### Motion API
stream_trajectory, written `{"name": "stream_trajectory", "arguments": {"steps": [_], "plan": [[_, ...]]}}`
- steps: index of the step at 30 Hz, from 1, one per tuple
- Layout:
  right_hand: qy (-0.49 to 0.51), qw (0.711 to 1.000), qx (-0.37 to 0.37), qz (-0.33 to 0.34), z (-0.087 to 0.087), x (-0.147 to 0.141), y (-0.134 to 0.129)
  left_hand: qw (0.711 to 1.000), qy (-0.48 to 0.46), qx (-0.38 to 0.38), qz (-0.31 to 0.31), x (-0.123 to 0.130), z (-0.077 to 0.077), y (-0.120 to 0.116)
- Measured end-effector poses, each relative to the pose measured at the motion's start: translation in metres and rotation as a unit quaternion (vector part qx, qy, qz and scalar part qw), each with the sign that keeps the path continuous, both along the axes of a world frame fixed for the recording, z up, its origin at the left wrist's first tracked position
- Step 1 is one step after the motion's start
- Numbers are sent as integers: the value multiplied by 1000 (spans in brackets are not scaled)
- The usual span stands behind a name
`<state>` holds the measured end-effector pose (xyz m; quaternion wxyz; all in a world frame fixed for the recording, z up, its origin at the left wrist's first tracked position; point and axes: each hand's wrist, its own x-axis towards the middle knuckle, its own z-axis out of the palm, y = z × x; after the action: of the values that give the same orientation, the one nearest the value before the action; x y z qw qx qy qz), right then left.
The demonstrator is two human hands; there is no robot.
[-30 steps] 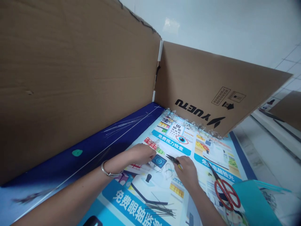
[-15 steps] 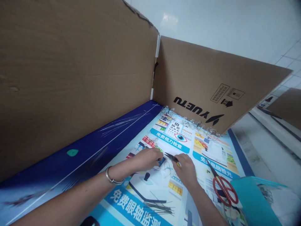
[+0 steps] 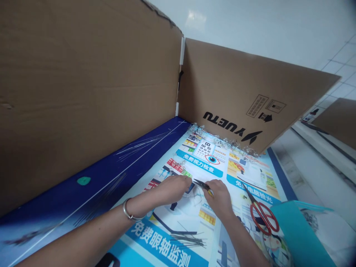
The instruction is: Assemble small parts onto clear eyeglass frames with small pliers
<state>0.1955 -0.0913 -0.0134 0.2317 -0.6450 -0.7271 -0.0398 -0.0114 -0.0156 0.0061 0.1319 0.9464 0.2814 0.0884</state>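
My right hand grips small black-nosed pliers with a yellow handle, their tips pointing left towards my left hand. That hand lies on a printed blue-and-white poster, its fingertips close to the plier tips. A silver bangle circles my left wrist. Thin bent wire shows just beneath the pliers, and my fingers hide whatever may lie under them.
Red-handled scissors and a teal folder lie at the right. Dark metal rods sit on the poster near me. Clear plastic pieces line the far edge. Cardboard sheets stand behind a blue mat.
My two hands have drawn closer together around the plier tips. The whole scene has shifted slightly up and left in view as my head moved.
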Motion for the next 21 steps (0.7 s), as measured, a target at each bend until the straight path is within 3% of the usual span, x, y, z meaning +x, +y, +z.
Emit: {"name": "stream_trajectory", "arguments": {"steps": [10, 21], "plan": [[23, 1000, 2, -21, 2, -4, -24, 992, -65, -101, -40, 0, 13, 1], [24, 1000, -9, -15, -1, -3, -22, 999, 11, -40, 6, -13, 16, 9]]}}
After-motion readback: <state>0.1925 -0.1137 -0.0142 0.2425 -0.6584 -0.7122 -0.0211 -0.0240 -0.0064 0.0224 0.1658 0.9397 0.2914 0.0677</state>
